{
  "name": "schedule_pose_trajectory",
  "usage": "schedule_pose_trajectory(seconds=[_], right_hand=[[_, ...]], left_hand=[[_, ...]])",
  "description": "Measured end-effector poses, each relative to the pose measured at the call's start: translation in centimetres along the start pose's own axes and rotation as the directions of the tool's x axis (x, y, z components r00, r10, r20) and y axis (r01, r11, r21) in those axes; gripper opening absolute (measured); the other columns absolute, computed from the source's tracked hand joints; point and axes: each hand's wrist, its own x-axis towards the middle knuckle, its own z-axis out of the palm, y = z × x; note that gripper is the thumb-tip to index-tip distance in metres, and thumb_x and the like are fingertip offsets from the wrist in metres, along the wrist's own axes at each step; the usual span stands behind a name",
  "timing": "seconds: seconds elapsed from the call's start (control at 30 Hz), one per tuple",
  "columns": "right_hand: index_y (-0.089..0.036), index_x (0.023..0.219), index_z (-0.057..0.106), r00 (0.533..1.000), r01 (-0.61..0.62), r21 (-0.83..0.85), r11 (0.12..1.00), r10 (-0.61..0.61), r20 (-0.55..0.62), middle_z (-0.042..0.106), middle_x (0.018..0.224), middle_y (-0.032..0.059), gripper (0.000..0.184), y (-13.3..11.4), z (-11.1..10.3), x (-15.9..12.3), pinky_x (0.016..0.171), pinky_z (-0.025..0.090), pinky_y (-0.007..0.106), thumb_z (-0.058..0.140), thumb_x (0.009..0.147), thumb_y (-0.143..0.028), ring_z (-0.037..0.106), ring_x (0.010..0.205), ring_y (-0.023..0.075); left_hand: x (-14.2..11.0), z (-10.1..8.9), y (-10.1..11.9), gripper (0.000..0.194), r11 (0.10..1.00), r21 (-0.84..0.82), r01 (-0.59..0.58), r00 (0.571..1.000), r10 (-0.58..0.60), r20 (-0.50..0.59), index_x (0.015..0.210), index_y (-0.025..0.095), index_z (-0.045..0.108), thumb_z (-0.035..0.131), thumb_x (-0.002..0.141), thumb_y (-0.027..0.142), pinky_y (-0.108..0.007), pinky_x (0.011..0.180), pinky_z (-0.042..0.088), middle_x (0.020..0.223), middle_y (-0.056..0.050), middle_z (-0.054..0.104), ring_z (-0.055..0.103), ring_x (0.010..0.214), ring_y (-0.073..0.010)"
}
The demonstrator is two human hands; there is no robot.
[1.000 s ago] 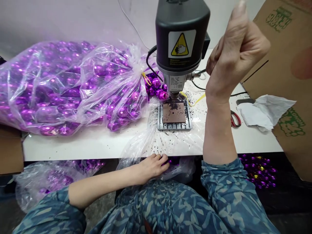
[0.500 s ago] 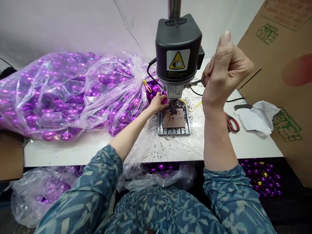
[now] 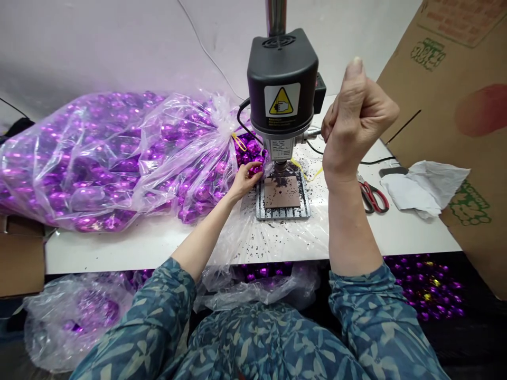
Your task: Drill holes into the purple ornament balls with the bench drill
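Holding a small shiny purple ball (image 3: pixel 254 170) between fingertips, my left hand (image 3: pixel 243 179) sits just left of the drill press (image 3: pixel 282 89), close to the spindle and above the left edge of the slotted work plate (image 3: pixel 282 197). The ball is glossy, metallic violet, round, catching bright highlights. My right hand (image 3: pixel 354 124) is raised to the right of the press head, curled into a tight fist around the thin feed lever (image 3: pixel 312 133), thumb up.

Dark shavings are scattered over the plate and the clear plastic sheet (image 3: pixel 273 237) spread under it toward the near table edge. To the left, a big clear bag (image 3: pixel 114 158) stuffed with the same purple balls lies on the white table (image 3: pixel 130 243), its tied neck touching the area beside my left hand. Right of the press lie red-handled scissors (image 3: pixel 372 195) and a crumpled white cloth (image 3: pixel 420 184), with a cardboard box (image 3: pixel 459 116) leaning at the far right. More purple balls sit in bags below the near table edge.
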Motion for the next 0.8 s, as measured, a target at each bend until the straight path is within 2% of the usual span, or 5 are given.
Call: schedule_pose_trajectory(seconds=[0.13, 0.27, 0.47, 0.67, 0.8], right_hand=[[-0.025, 0.052, 0.028, 1.000, 0.014, 0.028, 0.999, -0.014, -0.014, 0.028, 0.043, -0.0065, 0.070, 0.0, -0.1, -0.1, 0.048, 0.026, 0.034, 0.049, 0.087, -0.082, 0.024, 0.041, 0.0072], [-0.025, 0.053, 0.029, 1.000, 0.004, -0.035, 0.999, -0.004, 0.001, 0.028, 0.045, -0.0056, 0.071, 0.1, -0.2, -0.3, 0.051, 0.027, 0.035, 0.038, 0.089, -0.085, 0.025, 0.043, 0.0086], [-0.024, 0.051, 0.032, 0.999, 0.053, 0.162, 0.985, -0.053, -0.004, 0.030, 0.043, -0.0075, 0.066, 0.1, -0.2, -0.3, 0.048, 0.026, 0.035, 0.059, 0.091, -0.069, 0.024, 0.038, 0.0055], [-0.026, 0.054, 0.028, 1.000, 0.023, 0.013, 1.000, -0.023, 0.003, 0.028, 0.043, -0.0061, 0.069, -0.1, -0.2, -0.4, 0.047, 0.030, 0.035, 0.042, 0.090, -0.082, 0.024, 0.040, 0.0085], [-0.026, 0.054, 0.028, 1.000, 0.004, 0.006, 1.000, -0.004, 0.000, 0.029, 0.045, -0.0041, 0.069, -0.4, -0.3, -0.6, 0.049, 0.034, 0.037, 0.042, 0.088, -0.084, 0.025, 0.040, 0.0116]], left_hand=[[-1.5, 0.3, 1.1, 0.052, 0.975, -0.223, 0.023, 0.998, -0.034, -0.044, 0.133, 0.026, 0.066, 0.078, 0.091, 0.053, -0.032, 0.074, 0.060, 0.106, -0.006, 0.073, 0.070, 0.082, -0.0173], [-4.0, 0.9, 2.1, 0.052, 0.912, -0.375, 0.168, 0.983, -0.126, 0.133, 0.141, 0.030, 0.059, 0.054, 0.104, 0.067, -0.036, 0.069, 0.064, 0.112, -0.009, 0.076, 0.074, 0.080, -0.0190], [-5.7, 1.6, 1.7, 0.048, 0.898, -0.380, 0.222, 0.967, -0.152, 0.205, 0.136, 0.032, 0.065, 0.075, 0.095, 0.057, -0.037, 0.076, 0.066, 0.121, -0.008, 0.077, 0.076, 0.091, -0.0203], [-5.5, 2.2, 0.8, 0.055, 0.951, -0.281, 0.133, 0.980, -0.084, 0.180, 0.130, 0.023, 0.066, 0.084, 0.087, 0.052, -0.040, 0.090, 0.065, 0.121, -0.010, 0.077, 0.075, 0.106, -0.0238], [-5.4, 3.0, 0.9, 0.060, 0.972, -0.216, 0.093, 0.983, -0.055, 0.174, 0.131, 0.021, 0.066, 0.088, 0.082, 0.046, -0.040, 0.089, 0.063, 0.116, -0.010, 0.077, 0.074, 0.097, -0.0215]])
